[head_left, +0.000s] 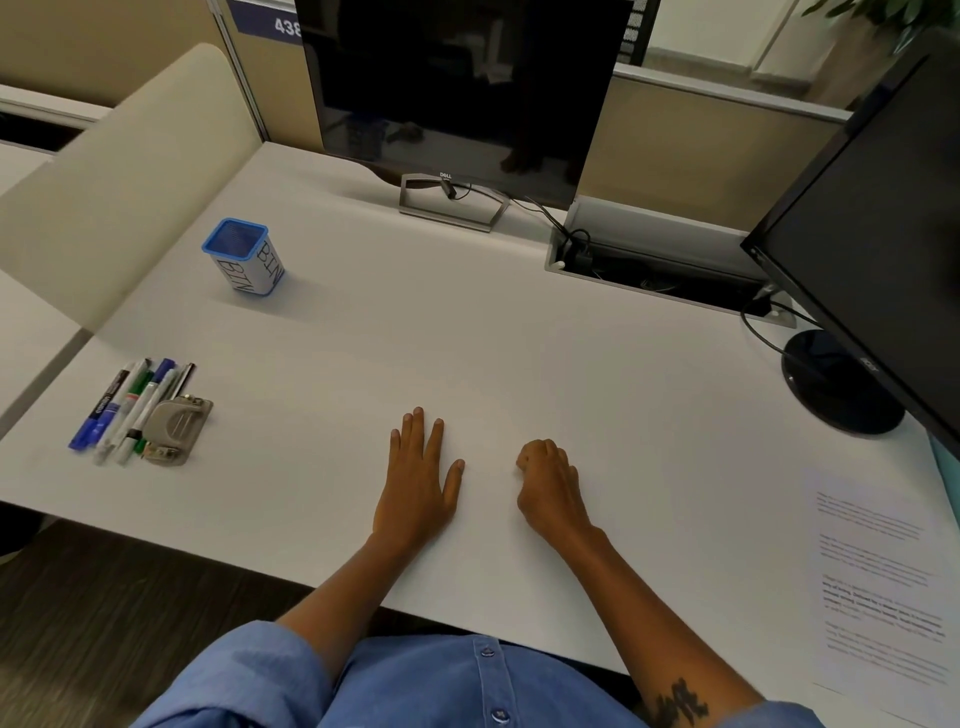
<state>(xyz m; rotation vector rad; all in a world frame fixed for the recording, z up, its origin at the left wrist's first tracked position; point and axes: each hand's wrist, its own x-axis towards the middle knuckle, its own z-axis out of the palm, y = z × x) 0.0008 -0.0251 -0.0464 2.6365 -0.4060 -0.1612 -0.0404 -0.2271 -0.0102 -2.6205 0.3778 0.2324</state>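
My left hand (420, 480) lies flat on the white desk (493, 338), fingers straight and spread, holding nothing. A short way to its right, my right hand (548, 486) rests on the desk with its fingers curled under into a loose fist; nothing shows inside it. At the desk's left edge lie several markers and pens (127, 410) side by side, with a grey hole punch (174, 428) touching them on the right. Farther back on the left stands a blue-rimmed cup labelled BIN (244, 257), upright and apparently empty.
A dark Dell monitor (462, 88) stands at the back centre, a second black monitor (872, 223) on a round base (839, 384) at the right. An open cable tray (654, 265) lies between them. A printed sheet (878, 582) lies at front right. A beige partition (119, 176) borders the left.
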